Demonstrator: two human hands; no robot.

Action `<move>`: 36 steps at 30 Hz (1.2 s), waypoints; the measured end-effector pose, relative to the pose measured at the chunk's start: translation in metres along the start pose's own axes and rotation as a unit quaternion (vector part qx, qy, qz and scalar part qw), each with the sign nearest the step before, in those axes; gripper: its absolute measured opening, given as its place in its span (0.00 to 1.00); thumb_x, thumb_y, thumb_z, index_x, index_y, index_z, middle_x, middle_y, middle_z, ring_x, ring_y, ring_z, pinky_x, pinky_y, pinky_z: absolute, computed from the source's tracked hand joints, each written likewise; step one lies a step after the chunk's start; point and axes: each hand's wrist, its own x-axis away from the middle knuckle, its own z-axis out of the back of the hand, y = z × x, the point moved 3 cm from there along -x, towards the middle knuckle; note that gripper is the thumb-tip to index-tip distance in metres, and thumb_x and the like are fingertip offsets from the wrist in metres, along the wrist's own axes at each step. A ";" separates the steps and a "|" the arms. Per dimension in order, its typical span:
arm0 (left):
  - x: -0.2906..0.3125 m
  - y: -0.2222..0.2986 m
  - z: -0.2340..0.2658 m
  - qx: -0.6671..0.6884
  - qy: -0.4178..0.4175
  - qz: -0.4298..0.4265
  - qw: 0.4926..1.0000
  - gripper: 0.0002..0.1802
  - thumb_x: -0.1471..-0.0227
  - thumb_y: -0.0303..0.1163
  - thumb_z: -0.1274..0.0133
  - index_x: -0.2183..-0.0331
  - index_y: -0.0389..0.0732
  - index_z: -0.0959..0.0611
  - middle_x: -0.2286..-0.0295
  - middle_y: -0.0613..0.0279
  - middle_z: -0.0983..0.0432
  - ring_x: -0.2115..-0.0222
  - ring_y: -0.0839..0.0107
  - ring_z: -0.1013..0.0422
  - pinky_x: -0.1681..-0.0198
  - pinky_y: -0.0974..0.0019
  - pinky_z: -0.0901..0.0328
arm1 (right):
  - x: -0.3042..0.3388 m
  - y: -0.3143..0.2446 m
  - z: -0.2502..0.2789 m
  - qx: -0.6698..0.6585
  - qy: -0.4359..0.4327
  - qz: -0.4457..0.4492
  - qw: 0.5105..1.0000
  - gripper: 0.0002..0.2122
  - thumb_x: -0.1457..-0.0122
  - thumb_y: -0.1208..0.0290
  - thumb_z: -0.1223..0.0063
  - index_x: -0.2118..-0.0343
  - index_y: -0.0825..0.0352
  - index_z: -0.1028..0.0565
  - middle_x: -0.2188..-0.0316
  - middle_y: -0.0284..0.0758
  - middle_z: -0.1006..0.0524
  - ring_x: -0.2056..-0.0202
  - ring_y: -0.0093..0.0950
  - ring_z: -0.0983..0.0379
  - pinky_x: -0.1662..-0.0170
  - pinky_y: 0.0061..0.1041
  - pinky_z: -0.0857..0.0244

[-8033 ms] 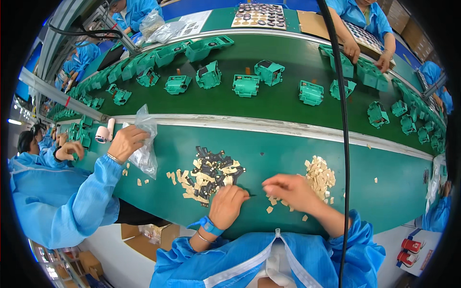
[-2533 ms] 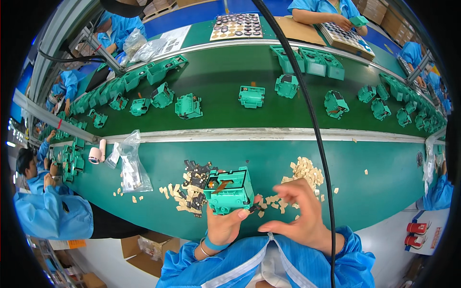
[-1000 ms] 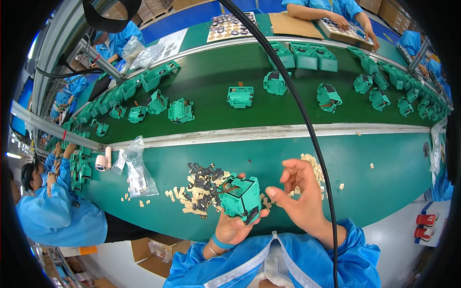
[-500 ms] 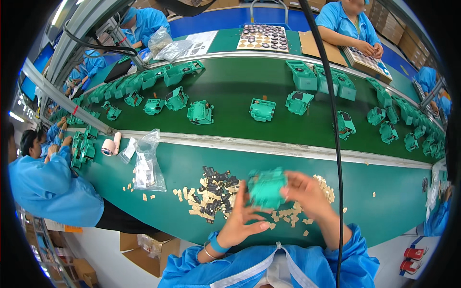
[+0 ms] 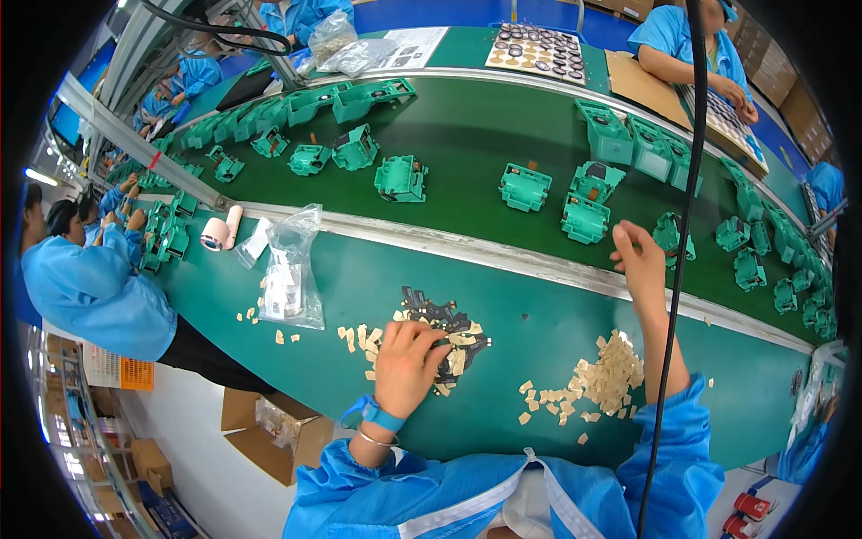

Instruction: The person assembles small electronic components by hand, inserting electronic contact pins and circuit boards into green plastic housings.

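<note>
My left hand [image 5: 409,366] is over a pile of small black parts with cream tabs [image 5: 438,313]. Its fingers are curled down and closed among them, and whatever sits at the fingertips is hidden. My right hand [image 5: 640,259] is raised at the near edge of the belt, fingers apart and loosely bent, holding nothing. To the left of that hand, a green plastic housing [image 5: 585,219] rests on the belt, close against another green housing [image 5: 596,181] behind it. A heap of loose cream pieces [image 5: 612,373] lies on the table below my right hand.
A metal rail [image 5: 503,253] divides the table from the green belt [image 5: 476,135], where several housings stand. A black cable [image 5: 687,225] hangs before my right arm. A clear plastic bag [image 5: 294,278] and a pink-white device [image 5: 220,231] lie left. Co-workers [image 5: 99,278] sit nearby.
The green housing that was between my hands is now on the belt, let go. My right hand has moved up and right; my left hand has gone left onto the black parts. The view has tilted.
</note>
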 end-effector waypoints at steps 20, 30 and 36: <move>0.004 0.050 0.016 -0.054 0.046 -0.147 0.987 0.11 0.66 0.19 0.42 0.73 0.39 0.19 0.72 0.62 0.25 0.71 0.63 0.30 0.70 0.64 0.36 | 0.144 -0.044 -0.053 -0.138 -0.427 -0.134 0.884 0.11 0.43 0.68 0.43 0.62 0.70 0.23 0.71 0.32 0.22 0.72 0.18 0.27 0.68 0.17 0.33; 0.011 0.085 0.019 0.059 0.080 -0.165 0.981 0.13 0.66 0.18 0.40 0.71 0.37 0.19 0.72 0.60 0.23 0.73 0.65 0.28 0.72 0.67 0.35 | 0.168 -0.053 -0.043 -0.194 -0.412 -0.111 0.883 0.06 0.47 0.75 0.41 0.69 0.71 0.24 0.73 0.32 0.22 0.74 0.20 0.27 0.70 0.20 0.33; 0.012 0.103 0.011 0.242 -0.009 -0.087 0.966 0.11 0.64 0.16 0.39 0.72 0.34 0.19 0.74 0.57 0.23 0.75 0.65 0.27 0.74 0.69 0.33 | 0.166 -0.073 -0.004 -0.083 -0.275 0.255 0.923 0.06 0.52 0.80 0.39 0.71 0.71 0.24 0.73 0.36 0.23 0.71 0.28 0.26 0.69 0.22 0.33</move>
